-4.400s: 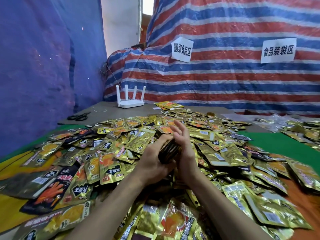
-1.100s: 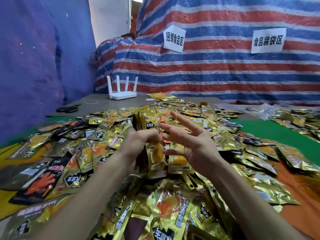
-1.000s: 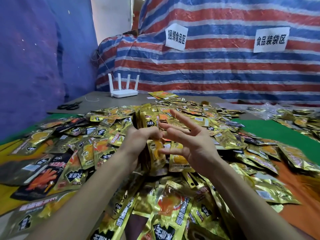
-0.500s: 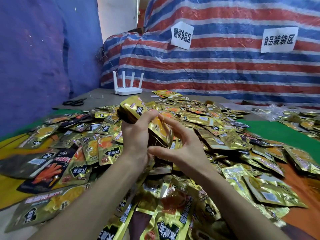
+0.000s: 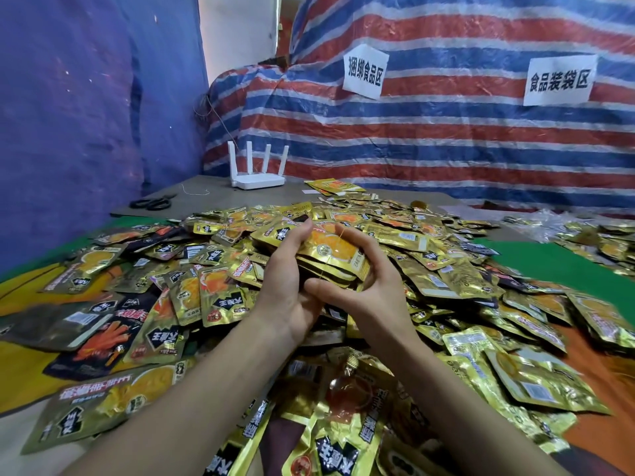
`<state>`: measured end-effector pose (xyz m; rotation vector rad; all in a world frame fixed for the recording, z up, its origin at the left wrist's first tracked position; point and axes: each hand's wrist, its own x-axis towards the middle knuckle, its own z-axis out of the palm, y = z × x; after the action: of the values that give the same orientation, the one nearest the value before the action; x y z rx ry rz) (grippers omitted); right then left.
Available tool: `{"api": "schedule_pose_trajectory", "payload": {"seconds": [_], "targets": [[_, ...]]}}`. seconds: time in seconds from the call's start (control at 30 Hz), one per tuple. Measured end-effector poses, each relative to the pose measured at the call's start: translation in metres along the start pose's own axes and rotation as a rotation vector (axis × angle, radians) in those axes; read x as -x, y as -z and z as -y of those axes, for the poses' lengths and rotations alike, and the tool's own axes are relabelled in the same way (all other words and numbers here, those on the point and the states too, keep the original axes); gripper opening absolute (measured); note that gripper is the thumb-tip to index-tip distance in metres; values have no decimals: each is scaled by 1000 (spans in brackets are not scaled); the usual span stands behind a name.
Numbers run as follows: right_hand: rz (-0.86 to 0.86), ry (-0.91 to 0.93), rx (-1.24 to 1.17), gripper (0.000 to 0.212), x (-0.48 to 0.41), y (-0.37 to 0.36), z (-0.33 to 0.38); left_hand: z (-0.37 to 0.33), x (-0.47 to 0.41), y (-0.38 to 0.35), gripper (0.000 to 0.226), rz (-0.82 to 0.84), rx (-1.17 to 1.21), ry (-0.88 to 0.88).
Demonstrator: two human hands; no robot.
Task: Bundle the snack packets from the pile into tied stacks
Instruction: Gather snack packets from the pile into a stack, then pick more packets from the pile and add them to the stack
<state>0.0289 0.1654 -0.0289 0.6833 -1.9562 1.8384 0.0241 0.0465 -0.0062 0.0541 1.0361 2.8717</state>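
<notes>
With my left hand point(image 5: 287, 286) gripping the stack of packets point(image 5: 330, 255) above the pile point(image 5: 429, 269), right hand point(image 5: 371, 286) fingers spread around the thin band, I should keep it centred and tight.

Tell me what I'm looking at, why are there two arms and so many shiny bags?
The picture comes from a camera worn on a person's head, so you see their own two arms reaching forward. The table is covered by a big pile of gold snack packets. The left hand grips a stack of packets from the side. The right hand curls around the stack's other side. A thin band runs over the stack to tie it together. Far back lie scissors and a white box with four antennas.
</notes>
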Motion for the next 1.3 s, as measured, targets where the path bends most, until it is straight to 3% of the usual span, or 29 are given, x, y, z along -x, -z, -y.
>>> {"api": "schedule_pose_trajectory", "payload": {"seconds": [0.3,0.5,0.63,0.83,0.97,1.1,1.2,1.3], "targets": [[9,20,91,78,1,9,4,5,-2,0,34,52,-37,14],[-13,57,150,83,0,4,3,4,1,-1,55,64,-5,97],[41,37,151,85,-1,7,1,1,-2,2,49,35,-5,109],[169,-49,282,75,-10,25,10,3,-4,3,31,-37,-123,21],[254,-74,516,78,-14,39,20,12,4,-4,44,-78,-230,-107],[356,-36,472,97,-14,35,27,24,15,-15,33,-38,-349,-162],[333,4,570,90,-12,39,31,28,19,-19,46,13,-393,-152],[286,-14,602,81,-5,53,38,35,21,-22,39,100,-510,-170]]}}
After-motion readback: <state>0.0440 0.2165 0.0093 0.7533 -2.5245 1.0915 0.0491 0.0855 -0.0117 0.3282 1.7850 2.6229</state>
